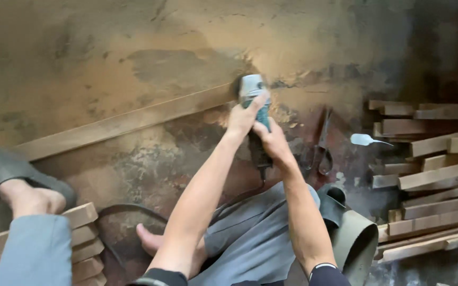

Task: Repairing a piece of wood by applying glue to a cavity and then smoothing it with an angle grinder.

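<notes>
Wood dust hazes my view: both hands, left (244, 117) and right (271, 142), grip the grinder (254, 100) at the plank's (117, 125) end, so most looks unsanded.

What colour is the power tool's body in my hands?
Teal-green grinder with a pale grey head, seen in the head view.

Teal-and-grey grinder (254, 98), pale brown plank (117, 125)

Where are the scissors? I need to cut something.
In the head view, the scissors lie on the floor just right of the right hand, between the grinder and the stack of wooden slats.
</notes>
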